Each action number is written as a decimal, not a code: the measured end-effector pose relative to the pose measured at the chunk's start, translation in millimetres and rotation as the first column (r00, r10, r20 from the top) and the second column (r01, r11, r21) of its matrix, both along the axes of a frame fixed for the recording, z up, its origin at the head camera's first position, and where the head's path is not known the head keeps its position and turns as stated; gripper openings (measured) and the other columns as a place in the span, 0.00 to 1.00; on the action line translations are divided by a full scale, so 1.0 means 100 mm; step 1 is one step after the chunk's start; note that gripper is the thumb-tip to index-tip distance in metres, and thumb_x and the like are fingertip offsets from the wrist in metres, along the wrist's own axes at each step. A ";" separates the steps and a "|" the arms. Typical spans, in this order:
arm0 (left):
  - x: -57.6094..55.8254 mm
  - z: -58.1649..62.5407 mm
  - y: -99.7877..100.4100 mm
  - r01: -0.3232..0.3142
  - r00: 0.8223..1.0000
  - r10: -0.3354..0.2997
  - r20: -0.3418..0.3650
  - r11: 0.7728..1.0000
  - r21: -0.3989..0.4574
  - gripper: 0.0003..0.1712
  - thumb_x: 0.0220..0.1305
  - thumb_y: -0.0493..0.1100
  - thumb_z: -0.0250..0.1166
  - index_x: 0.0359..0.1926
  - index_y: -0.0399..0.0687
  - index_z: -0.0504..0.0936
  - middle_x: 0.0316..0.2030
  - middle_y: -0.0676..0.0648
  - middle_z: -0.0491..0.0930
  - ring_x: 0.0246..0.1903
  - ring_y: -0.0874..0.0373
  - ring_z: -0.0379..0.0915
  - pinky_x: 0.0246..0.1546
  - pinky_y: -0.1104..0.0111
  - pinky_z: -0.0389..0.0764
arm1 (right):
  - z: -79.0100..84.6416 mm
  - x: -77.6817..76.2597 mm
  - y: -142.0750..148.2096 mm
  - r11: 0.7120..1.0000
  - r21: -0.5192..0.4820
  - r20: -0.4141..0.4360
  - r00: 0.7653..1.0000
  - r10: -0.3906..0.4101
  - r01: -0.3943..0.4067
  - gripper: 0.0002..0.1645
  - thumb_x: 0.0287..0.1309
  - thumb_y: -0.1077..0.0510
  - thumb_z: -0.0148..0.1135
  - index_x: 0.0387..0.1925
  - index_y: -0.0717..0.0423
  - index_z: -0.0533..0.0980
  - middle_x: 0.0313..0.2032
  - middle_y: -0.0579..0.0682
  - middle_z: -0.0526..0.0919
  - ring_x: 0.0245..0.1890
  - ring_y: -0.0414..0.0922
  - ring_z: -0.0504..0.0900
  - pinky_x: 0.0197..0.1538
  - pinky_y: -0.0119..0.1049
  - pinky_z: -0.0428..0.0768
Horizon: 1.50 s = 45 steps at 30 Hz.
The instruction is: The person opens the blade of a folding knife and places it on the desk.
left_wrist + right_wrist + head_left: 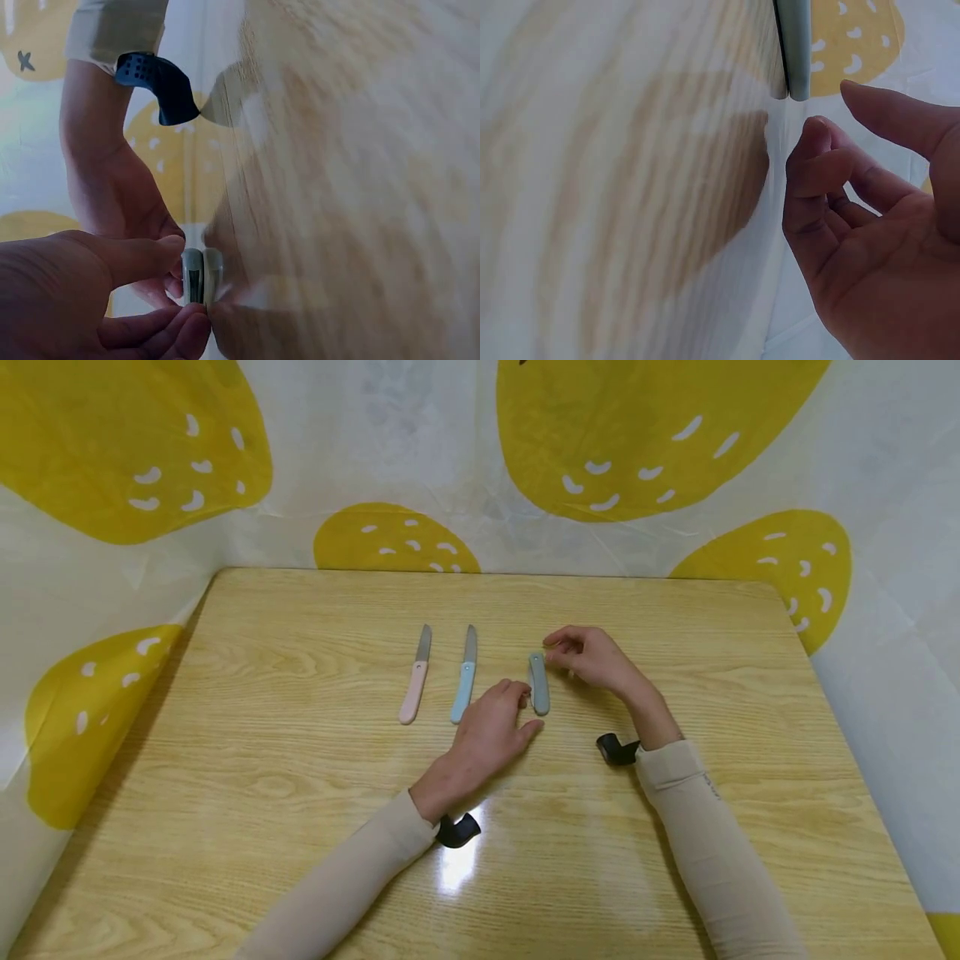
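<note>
Three folding knives lie side by side on the wooden table. The pink-handled knife (413, 693) and the light-blue-handled knife (463, 687) have their blades out, pointing to the far side. A grey-green knife (539, 685) is folded, with a sliver of blade along its left edge. My left hand (491, 727) is at that knife's left side, fingertips close to its edge and thumb near its lower end; whether they touch is unclear. Off its upper right end, my right hand (592, 658) hovers with fingers loosely bent, holding nothing. In the right wrist view the grey-green knife (799, 49) stands apart from the fingers.
The wooden table (300, 760) has its far edge against a white curtain (405, 443) with yellow fruit print. Each wrist wears a black camera mount (617, 749). Glare shows on the tabletop near the left forearm.
</note>
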<state>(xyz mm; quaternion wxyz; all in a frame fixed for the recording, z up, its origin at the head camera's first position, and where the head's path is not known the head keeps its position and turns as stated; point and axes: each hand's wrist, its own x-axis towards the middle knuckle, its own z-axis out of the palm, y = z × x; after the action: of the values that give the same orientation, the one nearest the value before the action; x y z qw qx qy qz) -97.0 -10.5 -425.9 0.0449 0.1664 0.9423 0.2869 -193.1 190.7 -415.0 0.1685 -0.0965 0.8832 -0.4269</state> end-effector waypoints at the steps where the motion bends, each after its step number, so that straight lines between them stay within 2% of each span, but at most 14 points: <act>1: 0.00 0.00 0.01 -0.001 1.000 0.001 0.007 1.000 -0.007 0.24 0.66 0.50 0.74 0.57 0.43 0.81 0.46 0.48 0.83 0.44 0.57 0.82 0.44 0.65 0.84 | 0.00 0.00 0.00 1.000 0.006 0.003 1.000 0.003 -0.003 0.19 0.71 0.59 0.63 0.59 0.62 0.80 0.42 0.60 0.83 0.31 0.44 0.77 0.31 0.30 0.76; 12: -0.03 0.02 0.08 -0.032 0.999 0.036 0.035 0.994 -0.104 0.30 0.64 0.55 0.75 0.60 0.44 0.80 0.47 0.48 0.81 0.43 0.57 0.81 0.37 0.67 0.83 | -0.03 0.02 -0.02 0.997 0.056 -0.001 0.999 0.051 -0.051 0.19 0.68 0.61 0.67 0.58 0.63 0.81 0.41 0.60 0.83 0.31 0.43 0.75 0.32 0.30 0.74; 21: -0.06 0.00 0.10 -0.055 0.997 0.060 0.043 0.993 -0.104 0.26 0.65 0.52 0.75 0.58 0.45 0.81 0.46 0.49 0.81 0.42 0.57 0.81 0.38 0.66 0.84 | 0.00 0.03 -0.04 0.995 0.064 -0.029 0.997 0.075 -0.073 0.17 0.67 0.61 0.68 0.55 0.62 0.82 0.36 0.59 0.82 0.28 0.43 0.73 0.30 0.32 0.71; 27: -0.06 0.01 0.09 -0.057 0.997 0.062 0.050 0.994 -0.093 0.21 0.67 0.48 0.73 0.56 0.44 0.82 0.45 0.48 0.82 0.43 0.56 0.81 0.40 0.64 0.84 | 0.02 0.06 -0.03 0.998 0.037 -0.018 0.999 0.042 -0.041 0.15 0.68 0.59 0.67 0.52 0.63 0.80 0.38 0.58 0.82 0.31 0.45 0.76 0.32 0.32 0.75; 32: -0.04 0.01 0.06 -0.055 0.997 0.058 0.051 0.997 -0.047 0.17 0.69 0.44 0.71 0.55 0.43 0.83 0.45 0.47 0.83 0.44 0.56 0.82 0.44 0.61 0.85 | 0.04 0.09 0.00 0.999 -0.042 0.018 1.000 -0.017 0.018 0.13 0.70 0.56 0.66 0.48 0.62 0.77 0.38 0.57 0.83 0.33 0.46 0.79 0.32 0.33 0.78; 38: -0.03 0.00 0.01 -0.063 0.995 0.058 0.080 0.996 0.057 0.12 0.72 0.43 0.68 0.51 0.45 0.80 0.45 0.49 0.86 0.43 0.59 0.83 0.41 0.65 0.84 | 0.05 0.11 0.04 0.980 -0.190 0.052 0.997 -0.054 0.063 0.15 0.70 0.57 0.65 0.50 0.64 0.75 0.35 0.55 0.84 0.29 0.44 0.80 0.31 0.34 0.77; 41: -0.04 -0.01 -0.03 -0.063 0.993 0.047 0.112 0.988 0.141 0.11 0.74 0.42 0.66 0.52 0.44 0.78 0.44 0.49 0.87 0.40 0.60 0.83 0.38 0.67 0.83 | 0.05 0.11 0.05 0.967 -0.246 0.042 0.998 -0.054 0.063 0.17 0.71 0.58 0.64 0.53 0.66 0.75 0.34 0.52 0.83 0.29 0.44 0.80 0.32 0.34 0.79; 45: -0.06 -0.03 -0.09 -0.076 0.990 0.042 0.134 0.964 0.254 0.12 0.75 0.39 0.63 0.55 0.42 0.75 0.44 0.46 0.86 0.41 0.59 0.83 0.41 0.68 0.83 | 0.09 0.11 0.06 0.947 -0.318 0.047 0.998 -0.039 0.052 0.20 0.71 0.58 0.64 0.57 0.68 0.74 0.33 0.50 0.82 0.31 0.45 0.81 0.35 0.35 0.82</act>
<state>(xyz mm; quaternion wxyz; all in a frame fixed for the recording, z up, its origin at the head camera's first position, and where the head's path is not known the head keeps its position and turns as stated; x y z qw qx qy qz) -103.4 -19.9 -428.6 0.0745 0.1239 0.8966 0.4185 -182.1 196.8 -406.1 0.1583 -0.0934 0.8010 -0.5698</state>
